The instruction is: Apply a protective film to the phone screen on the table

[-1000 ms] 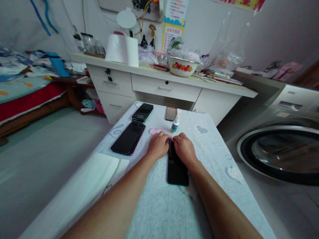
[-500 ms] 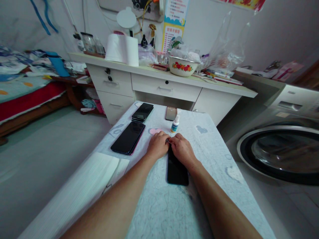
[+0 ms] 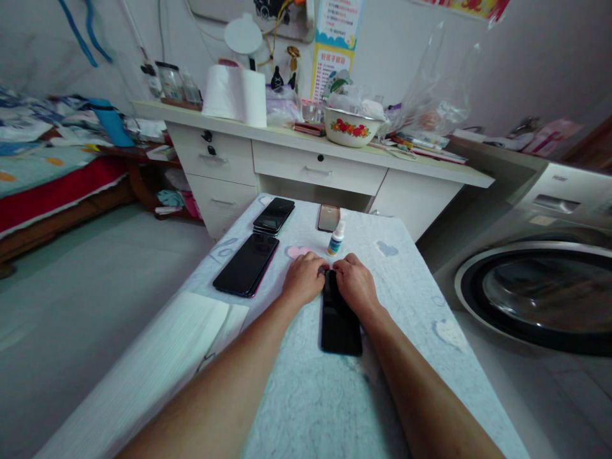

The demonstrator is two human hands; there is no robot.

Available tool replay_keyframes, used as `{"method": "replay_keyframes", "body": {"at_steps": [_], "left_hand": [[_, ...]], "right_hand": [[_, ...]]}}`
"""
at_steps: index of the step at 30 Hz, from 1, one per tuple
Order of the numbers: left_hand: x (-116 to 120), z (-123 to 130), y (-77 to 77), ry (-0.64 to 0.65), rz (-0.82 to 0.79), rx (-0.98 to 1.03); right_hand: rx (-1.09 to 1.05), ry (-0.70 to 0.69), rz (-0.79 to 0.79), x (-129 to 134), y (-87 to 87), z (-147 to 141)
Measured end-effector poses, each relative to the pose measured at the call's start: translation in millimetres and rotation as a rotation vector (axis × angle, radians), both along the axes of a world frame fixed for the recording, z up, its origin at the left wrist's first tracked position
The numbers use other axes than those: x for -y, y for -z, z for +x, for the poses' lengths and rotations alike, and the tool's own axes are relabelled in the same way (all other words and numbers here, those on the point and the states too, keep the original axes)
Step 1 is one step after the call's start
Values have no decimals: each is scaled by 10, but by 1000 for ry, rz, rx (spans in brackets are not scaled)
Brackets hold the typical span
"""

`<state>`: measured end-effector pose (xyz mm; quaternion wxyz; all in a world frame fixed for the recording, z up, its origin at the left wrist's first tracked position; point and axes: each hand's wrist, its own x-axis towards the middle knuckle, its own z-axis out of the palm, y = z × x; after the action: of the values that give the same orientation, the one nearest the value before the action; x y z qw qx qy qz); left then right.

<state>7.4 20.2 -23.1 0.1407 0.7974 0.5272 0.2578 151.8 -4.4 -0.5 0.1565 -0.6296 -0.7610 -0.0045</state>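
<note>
A black smartphone lies screen up on the cloth-covered table, its far end between my two hands. My left hand is closed at its far left corner, with curled fingers and the thumb against the edge. On the far right corner rests my right hand, fingers bent over the edge and partly hiding the screen. Whether anything small is between the fingertips, I cannot tell. Just beyond the hands stands a small white spray bottle with a blue and yellow label. Behind it lies a brownish phone or case.
To the left are a large dark phone with another beneath it and a stack of phones. Folded white material covers the table's left edge. A white desk stands ahead, a washing machine at right.
My right hand has shifted slightly right, away from my left fingertips, uncovering more of the smartphone's far end. The left hand, phone and bottle have stayed in place.
</note>
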Motion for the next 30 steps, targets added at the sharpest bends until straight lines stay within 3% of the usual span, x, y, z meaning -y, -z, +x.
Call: {"method": "replay_keyframes", "body": {"at_steps": [19,30], "left_hand": [[-15,1,22,-3,5,6],[-19,2,20,-8,-12,4]], "right_hand": [[-47,-172,-41,45,-39,-55],[-23,-72,-35,11,-15,-39]]}}
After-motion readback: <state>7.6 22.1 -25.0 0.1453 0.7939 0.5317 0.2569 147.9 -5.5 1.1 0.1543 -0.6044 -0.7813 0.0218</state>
